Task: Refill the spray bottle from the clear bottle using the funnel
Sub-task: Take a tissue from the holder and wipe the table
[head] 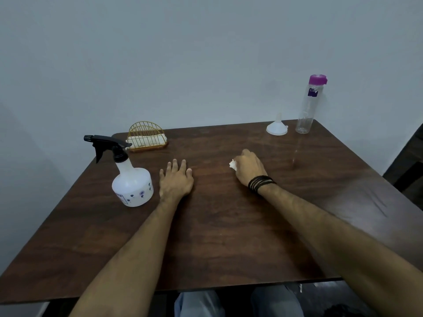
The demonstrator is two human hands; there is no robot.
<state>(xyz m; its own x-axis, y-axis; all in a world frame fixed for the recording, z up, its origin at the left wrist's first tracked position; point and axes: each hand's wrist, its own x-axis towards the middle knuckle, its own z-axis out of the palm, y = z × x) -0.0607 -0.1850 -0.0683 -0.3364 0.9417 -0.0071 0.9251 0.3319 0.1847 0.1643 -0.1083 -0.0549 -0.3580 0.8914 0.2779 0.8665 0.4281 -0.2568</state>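
Observation:
A white spray bottle [132, 181] with a black trigger head stands upright at the table's left, cap on. My left hand [176, 179] lies flat on the wood just right of it, fingers spread, holding nothing. My right hand [249, 168] rests mid-table, closed around a crumpled white tissue [233, 165] that peeks out on its left side. A white funnel [277, 125] sits upside down, spout up, at the far right. Beside it stands a tall clear bottle [307, 106] with a purple lid, closed.
A gold wire napkin holder [146, 136] with white napkins stands at the far left edge of the brown wooden table [217, 225]. A pale wall runs behind the table. A dark chair [409, 163] is at the right. My knees show below the near edge.

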